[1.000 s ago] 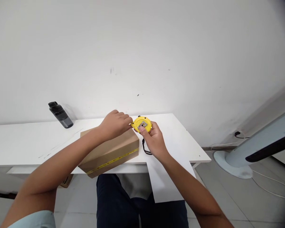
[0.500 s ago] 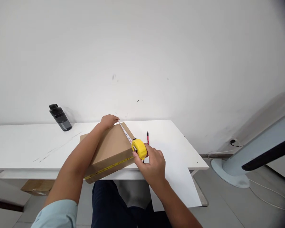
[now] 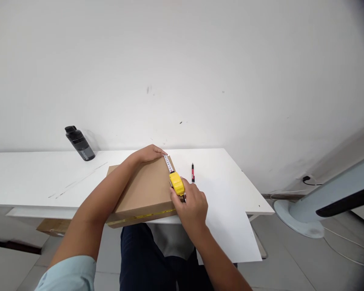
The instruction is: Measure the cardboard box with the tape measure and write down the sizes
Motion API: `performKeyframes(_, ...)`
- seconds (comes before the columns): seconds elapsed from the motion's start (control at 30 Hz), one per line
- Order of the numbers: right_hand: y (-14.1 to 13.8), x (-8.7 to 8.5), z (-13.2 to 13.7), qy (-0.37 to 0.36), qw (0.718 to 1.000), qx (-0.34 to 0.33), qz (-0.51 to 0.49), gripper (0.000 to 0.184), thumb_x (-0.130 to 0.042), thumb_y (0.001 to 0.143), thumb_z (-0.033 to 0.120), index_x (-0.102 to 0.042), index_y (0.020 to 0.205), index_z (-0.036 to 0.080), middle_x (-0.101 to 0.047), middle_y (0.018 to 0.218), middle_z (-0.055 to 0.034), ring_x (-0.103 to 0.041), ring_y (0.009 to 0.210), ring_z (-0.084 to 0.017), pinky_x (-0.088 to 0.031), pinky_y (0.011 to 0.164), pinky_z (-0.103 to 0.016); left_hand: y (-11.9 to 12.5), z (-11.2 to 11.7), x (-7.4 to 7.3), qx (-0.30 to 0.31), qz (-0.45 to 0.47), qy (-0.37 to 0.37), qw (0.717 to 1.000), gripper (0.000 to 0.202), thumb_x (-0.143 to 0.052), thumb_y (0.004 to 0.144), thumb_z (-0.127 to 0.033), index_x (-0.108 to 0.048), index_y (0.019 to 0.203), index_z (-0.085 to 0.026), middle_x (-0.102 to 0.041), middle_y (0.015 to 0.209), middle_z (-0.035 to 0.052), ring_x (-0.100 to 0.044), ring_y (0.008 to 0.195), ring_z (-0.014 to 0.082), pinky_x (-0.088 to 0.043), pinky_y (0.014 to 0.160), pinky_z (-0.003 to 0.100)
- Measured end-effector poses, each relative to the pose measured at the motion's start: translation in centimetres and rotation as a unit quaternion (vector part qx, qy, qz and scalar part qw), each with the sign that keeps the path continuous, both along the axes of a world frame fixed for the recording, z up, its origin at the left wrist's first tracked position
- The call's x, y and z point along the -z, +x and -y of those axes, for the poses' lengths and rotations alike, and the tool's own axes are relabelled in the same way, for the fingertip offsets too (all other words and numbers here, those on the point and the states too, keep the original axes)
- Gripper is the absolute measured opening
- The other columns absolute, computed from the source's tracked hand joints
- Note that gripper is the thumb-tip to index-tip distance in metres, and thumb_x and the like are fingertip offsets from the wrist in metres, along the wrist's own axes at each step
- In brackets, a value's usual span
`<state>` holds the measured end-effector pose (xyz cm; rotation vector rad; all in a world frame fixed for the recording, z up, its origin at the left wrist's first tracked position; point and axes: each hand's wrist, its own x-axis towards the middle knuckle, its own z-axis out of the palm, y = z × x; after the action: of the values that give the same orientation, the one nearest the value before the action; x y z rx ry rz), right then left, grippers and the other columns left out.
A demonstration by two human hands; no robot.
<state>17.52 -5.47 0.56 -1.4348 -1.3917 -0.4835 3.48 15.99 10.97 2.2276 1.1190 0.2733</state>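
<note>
Legs (image 3: 145,258): dark trousers, under the front edge of the tabletop (image 3: 48,173).
Paper (image 3: 227,226): a white sheet reaching past the tabletop's front edge, its near end over the lap.
Right hand (image 3: 191,204): fingers wrapped around the case of the tape measure (image 3: 177,184), just beside the box's right edge.
Box (image 3: 142,186): closed brown cardboard, set at a slant, its near left corner jutting beyond the tabletop's front edge; a yellow strip crosses the near face.
Tape measure: yellow case at the right side of the box top, its short white blade (image 3: 168,163) running away from the case along that edge to the far right corner.
Left hand (image 3: 148,153): fingers pinching the blade's free end at the box's far edge; the forearm crosses the box's left part.
Pen (image 3: 193,171): red and black, to the right of the box and well inside the tabletop's right edge.
Bottle (image 3: 80,143): dark, upright near the back edge, with a stretch of white surface between it and the box.
Wall (image 3: 182,72): pale, scuffed, rising behind the back edge.
</note>
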Motion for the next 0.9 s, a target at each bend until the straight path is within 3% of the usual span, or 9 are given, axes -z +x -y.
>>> performKeyframes(0.13, -0.4, 0.6, -1.0, 0.011, 0.999, -0.005, -0.042, 0.031, -0.057, 0.096, 0.036, -0.066, 0.119, 0.018, -0.062, 0.074, -0.005, -0.057, 0.062, -0.019, -0.042, 0.057, -0.03, 0.5, -0.6, 0.2, -0.024, -0.021, 0.002, 0.999, 0.032, -0.061, 0.083, -0.047, -0.081, 0.096, -0.026, -0.079, 0.097, 0.0022, -0.071, 0.088, 0.0215, -0.055, 0.08, 0.03)
performKeyframes(0.23, -0.2, 0.4, -2.5, 0.005, 0.999, -0.016, -0.052, 0.032, -0.056, 0.097, 0.038, -0.066, 0.12, 0.017, -0.063, 0.076, -0.0051, -0.058, 0.064, -0.019, -0.043, 0.058, -0.029, 0.4, -1.3, 0.8, -0.061, -0.031, 0.028, 0.997, 0.043, -0.054, 0.089, -0.057, -0.079, 0.091, -0.023, -0.078, 0.09, 0.0034, -0.069, 0.082, 0.0214, -0.054, 0.076, 0.032)
performKeyframes(0.33, 0.2, -0.2, -5.0, -0.013, 0.999, -0.023, -0.038, 0.032, -0.055, 0.098, 0.039, -0.067, 0.117, 0.017, -0.064, 0.075, -0.0052, -0.059, 0.065, -0.019, -0.042, 0.059, -0.03, 0.2, -2.3, 1.5, -0.1, -0.038, 0.065, 0.992, 0.048, -0.047, 0.096, -0.059, -0.073, 0.094, -0.019, -0.074, 0.095, 0.0046, -0.068, 0.085, 0.0202, -0.054, 0.079, 0.034)
performKeyframes(0.47, 1.1, -0.8, -7.1, -0.02, 0.999, -0.034, -0.008, 0.025, -0.057, 0.094, 0.04, -0.068, 0.1, 0.018, -0.065, 0.071, -0.0046, -0.06, 0.067, -0.021, -0.043, 0.065, -0.032, -0.1, -3.6, 2.0, -0.122, -0.057, 0.081, 0.988, 0.038, -0.057, 0.097, -0.051, -0.066, 0.108, -0.015, -0.068, 0.106, 0.0058, -0.066, 0.092, 0.0182, -0.056, 0.085, 0.038)
performKeyframes(0.53, 1.7, -0.7, -6.6, -0.004, 0.999, -0.035, -0.005, 0.023, -0.059, 0.091, 0.041, -0.066, 0.089, 0.019, -0.063, 0.067, -0.0034, -0.059, 0.064, -0.02, -0.044, 0.067, -0.033, -0.2, -3.8, 2.1, -0.125, -0.063, 0.079, 0.987, 0.037, -0.057, 0.097, -0.05, -0.066, 0.107, -0.015, -0.068, 0.105, 0.0055, -0.066, 0.092, 0.0182, -0.056, 0.084, 0.038)
performKeyframes(0.63, 2.7, 0.0, -3.8, -0.008, 0.999, -0.025, -0.028, 0.023, -0.062, 0.088, 0.043, -0.061, 0.083, 0.021, -0.06, 0.065, -0.001, -0.058, 0.062, -0.019, -0.045, 0.067, -0.033, -0.2, -3.5, 2.0, -0.127, -0.064, 0.077, 0.987, 0.039, -0.051, 0.097, -0.053, -0.066, 0.092, -0.017, -0.071, 0.098, 0.0062, -0.066, 0.09, 0.0202, -0.053, 0.081, 0.033)
performKeyframes(0.77, 3.8, 1.1, 0.8, -0.024, 0.999, -0.001, -0.049, 0.022, -0.065, 0.089, 0.043, -0.06, 0.089, 0.021, -0.061, 0.067, 0.0013, -0.056, 0.059, -0.017, -0.047, 0.064, -0.032, 0.0, -2.9, 1.7, -0.129, -0.062, 0.063, 0.988, 0.039, -0.05, 0.092, -0.055, -0.065, 0.084, -0.02, -0.072, 0.099, 0.0065, -0.067, 0.091, 0.0232, -0.05, 0.077, 0.03)
performKeyframes(0.9, 4.0, 1.6, 2.8, -0.011, 0.999, 0.01, -0.043, 0.023, -0.066, 0.091, 0.043, -0.06, 0.093, 0.021, -0.062, 0.07, 0.0004, -0.058, 0.06, -0.017, -0.048, 0.062, -0.031, 0.2, -2.7, 1.4, -0.138, -0.061, 0.04, 0.988, 0.037, -0.053, 0.089, -0.055, -0.066, 0.088, -0.02, -0.072, 0.101, 0.0072, -0.067, 0.091, 0.0236, -0.05, 0.078, 0.031)
